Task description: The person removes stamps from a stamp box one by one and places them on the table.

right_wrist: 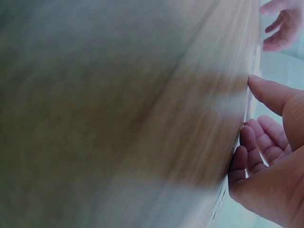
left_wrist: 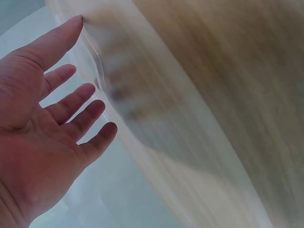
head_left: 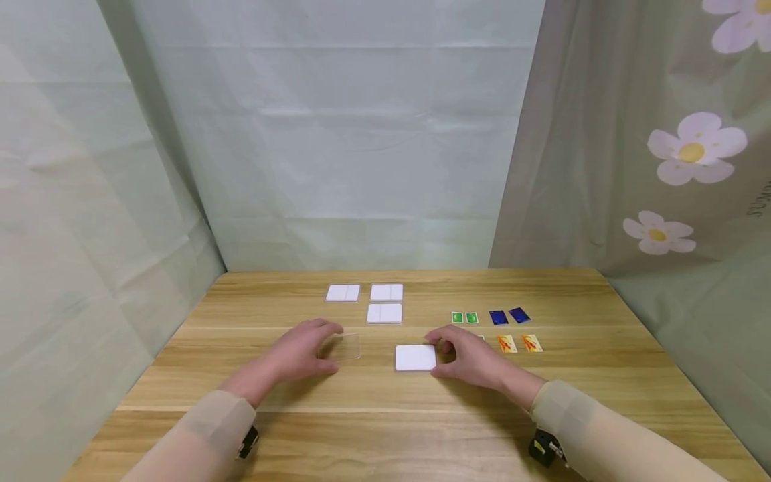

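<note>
My right hand [head_left: 472, 358] grips a blank white card [head_left: 415, 358] by its right end, with the thumb at the near edge and a finger at the far edge. The card lies flat on the wooden table. Left of it, a clear plastic plate [head_left: 346, 347] lies on the table, only its outline showing. My left hand [head_left: 292, 351] is at that plate's left end, thumb and fingers spread apart around it. In the left wrist view the fingers [left_wrist: 97, 140] are loosely extended with a gap from the thumb.
Farther back lie white cards in clear frames [head_left: 342, 292]. To the right are small green cards [head_left: 458, 317], dark blue cards [head_left: 498, 317] and orange-and-yellow cards [head_left: 507, 344]; another small card is partly hidden behind my right hand. Curtains [head_left: 361, 134] enclose the wooden table [head_left: 397, 428].
</note>
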Action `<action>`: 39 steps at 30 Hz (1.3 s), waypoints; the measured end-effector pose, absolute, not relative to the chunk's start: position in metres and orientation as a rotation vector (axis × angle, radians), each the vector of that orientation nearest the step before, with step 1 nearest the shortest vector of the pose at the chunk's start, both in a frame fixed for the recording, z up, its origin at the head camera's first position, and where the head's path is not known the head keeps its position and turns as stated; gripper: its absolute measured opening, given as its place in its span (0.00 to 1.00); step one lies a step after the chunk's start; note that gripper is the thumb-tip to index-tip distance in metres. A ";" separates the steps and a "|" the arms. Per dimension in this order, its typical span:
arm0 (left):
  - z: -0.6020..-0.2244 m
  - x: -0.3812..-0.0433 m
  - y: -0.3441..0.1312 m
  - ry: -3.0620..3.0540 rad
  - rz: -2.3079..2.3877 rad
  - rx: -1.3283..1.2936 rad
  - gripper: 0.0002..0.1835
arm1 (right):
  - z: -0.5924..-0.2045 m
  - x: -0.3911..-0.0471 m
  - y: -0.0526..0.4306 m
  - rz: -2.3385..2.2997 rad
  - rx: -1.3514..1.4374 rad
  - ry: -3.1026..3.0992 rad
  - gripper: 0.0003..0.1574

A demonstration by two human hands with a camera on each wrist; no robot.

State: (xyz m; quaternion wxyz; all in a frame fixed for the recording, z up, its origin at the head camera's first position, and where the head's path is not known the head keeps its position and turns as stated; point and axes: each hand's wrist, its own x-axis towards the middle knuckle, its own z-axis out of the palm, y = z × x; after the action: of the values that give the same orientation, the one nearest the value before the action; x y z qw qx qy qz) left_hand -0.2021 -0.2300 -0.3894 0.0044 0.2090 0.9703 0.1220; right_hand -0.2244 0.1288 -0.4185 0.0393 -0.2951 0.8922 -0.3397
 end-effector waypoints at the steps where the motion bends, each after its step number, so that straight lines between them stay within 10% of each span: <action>1: -0.390 -0.202 -0.231 3.037 0.383 0.645 0.36 | -0.419 -0.224 0.129 -1.041 -0.905 2.734 0.35; 39: -0.393 -0.203 -0.218 3.049 0.445 0.902 0.30 | -0.417 -0.223 0.128 -1.037 -0.879 2.745 0.34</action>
State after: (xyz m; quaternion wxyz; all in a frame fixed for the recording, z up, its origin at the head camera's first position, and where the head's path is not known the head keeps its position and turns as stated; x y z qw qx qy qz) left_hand -0.2032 -0.2178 -0.3929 -0.0344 0.2808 0.9491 0.1385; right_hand -0.2233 0.1278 -0.4173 0.0390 -0.2867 0.8955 -0.3382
